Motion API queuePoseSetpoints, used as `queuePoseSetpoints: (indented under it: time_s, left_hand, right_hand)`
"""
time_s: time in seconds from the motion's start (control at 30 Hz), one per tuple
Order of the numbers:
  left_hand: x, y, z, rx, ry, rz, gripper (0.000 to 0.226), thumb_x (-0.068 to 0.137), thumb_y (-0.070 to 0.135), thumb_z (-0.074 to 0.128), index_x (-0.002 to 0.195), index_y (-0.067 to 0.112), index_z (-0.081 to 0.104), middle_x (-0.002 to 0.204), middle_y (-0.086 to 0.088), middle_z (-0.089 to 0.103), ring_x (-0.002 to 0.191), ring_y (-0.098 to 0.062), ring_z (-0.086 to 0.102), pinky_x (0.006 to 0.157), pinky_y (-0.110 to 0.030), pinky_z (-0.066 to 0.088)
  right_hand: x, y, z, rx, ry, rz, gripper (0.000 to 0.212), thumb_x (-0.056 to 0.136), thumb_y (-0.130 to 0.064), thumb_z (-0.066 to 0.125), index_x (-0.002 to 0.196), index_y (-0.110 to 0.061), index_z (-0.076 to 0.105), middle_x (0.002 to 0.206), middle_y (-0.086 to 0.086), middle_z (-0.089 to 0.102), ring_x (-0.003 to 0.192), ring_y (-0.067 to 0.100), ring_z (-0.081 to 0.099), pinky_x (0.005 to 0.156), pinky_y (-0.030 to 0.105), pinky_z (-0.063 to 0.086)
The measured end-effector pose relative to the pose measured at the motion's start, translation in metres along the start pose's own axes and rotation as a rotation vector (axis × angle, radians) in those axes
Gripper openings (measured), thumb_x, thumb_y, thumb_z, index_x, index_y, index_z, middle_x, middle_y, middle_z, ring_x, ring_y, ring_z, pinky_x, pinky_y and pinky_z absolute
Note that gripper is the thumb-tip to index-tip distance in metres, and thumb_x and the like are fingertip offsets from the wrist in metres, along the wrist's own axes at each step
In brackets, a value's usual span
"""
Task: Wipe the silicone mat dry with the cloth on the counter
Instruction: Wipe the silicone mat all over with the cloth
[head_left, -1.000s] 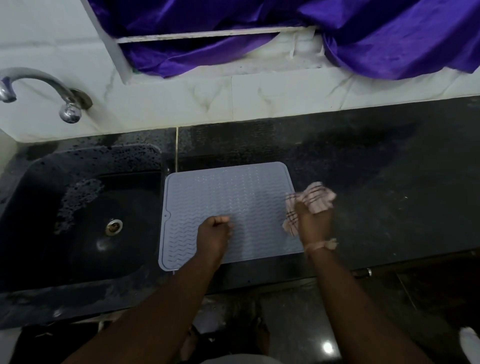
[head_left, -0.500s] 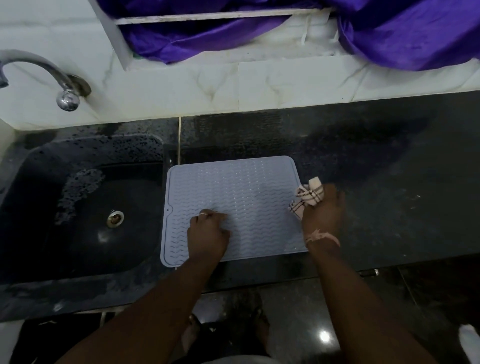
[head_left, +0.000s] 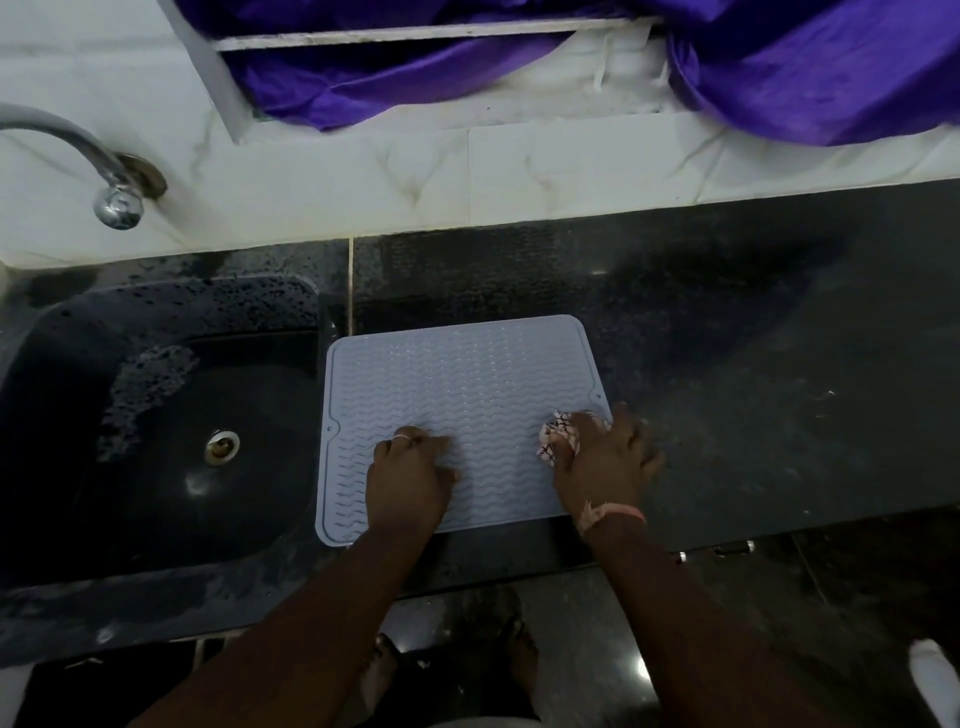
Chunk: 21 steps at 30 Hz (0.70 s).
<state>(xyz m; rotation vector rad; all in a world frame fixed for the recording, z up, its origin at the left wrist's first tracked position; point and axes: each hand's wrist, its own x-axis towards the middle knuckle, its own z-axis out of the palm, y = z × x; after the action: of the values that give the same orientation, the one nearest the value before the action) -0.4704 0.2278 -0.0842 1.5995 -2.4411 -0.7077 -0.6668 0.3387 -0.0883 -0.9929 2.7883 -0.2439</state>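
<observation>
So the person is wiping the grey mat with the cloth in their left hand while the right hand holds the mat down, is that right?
Not quite: the hands are swapped. The head view shows the right hand gripping the checked cloth at the right edge of the grey mat, while the left hand rests on the mat and holds it down.

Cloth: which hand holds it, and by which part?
The right hand grips the bunched cloth around its middle, on the mat; left hand holds nothing.
</observation>
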Motion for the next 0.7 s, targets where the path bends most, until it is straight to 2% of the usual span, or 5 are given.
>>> queuePoseSetpoints:
  time_s: [0.1,0.23,0.43,0.53,0.7]
  left_hand:
    - [0.001,0.001,-0.002,0.002,-0.021,-0.012,0.046,0.086,0.037,0.073,0.131,0.035,0.064,0.138,0.003,0.051,0.123,-0.021,0.043,0.101,-0.034,0.042]
    - [0.002,0.004,-0.003,0.010,-0.025,-0.007,0.044,0.087,0.036,0.072,0.130,0.033,0.065,0.135,0.002,0.052,0.121,-0.022,0.044,0.097,-0.035,0.046]
    - [0.005,0.006,-0.004,0.024,-0.042,-0.028,0.044,0.086,0.037,0.074,0.129,0.033,0.066,0.133,0.004,0.052,0.121,-0.020,0.045,0.094,-0.034,0.047]
    - [0.003,0.006,-0.004,0.042,-0.035,-0.015,0.042,0.087,0.037,0.072,0.129,0.033,0.066,0.131,0.004,0.052,0.120,-0.019,0.045,0.093,-0.034,0.048]
    - [0.001,0.002,-0.004,0.046,-0.038,0.048,0.043,0.091,0.033,0.068,0.133,0.031,0.063,0.138,0.001,0.050,0.124,-0.022,0.044,0.098,-0.035,0.048]
  right_hand:
    - [-0.005,-0.008,-0.003,-0.095,-0.015,-0.032,0.059,0.087,-0.046,0.056,0.142,-0.031,0.043,0.145,0.016,0.040,0.123,0.039,0.045,0.101,0.052,0.039]
    - [-0.010,-0.015,-0.003,-0.068,-0.014,-0.079,0.056,0.090,-0.038,0.055,0.142,-0.019,0.045,0.141,0.016,0.044,0.117,0.033,0.050,0.099,0.039,0.041]
    - [0.013,-0.001,-0.012,0.445,0.023,0.111,0.030,0.090,-0.020,0.064,0.119,-0.010,0.065,0.116,0.016,0.064,0.103,0.031,0.064,0.090,0.035,0.054]
    - [0.024,0.005,-0.014,0.404,-0.006,0.140,0.028,0.094,-0.025,0.060,0.117,-0.009,0.067,0.118,0.016,0.065,0.105,0.030,0.064,0.093,0.038,0.054]
    - [0.028,-0.008,-0.011,0.263,-0.048,0.121,0.027,0.096,-0.023,0.051,0.114,-0.011,0.066,0.116,0.014,0.066,0.110,0.030,0.060,0.087,0.030,0.050]
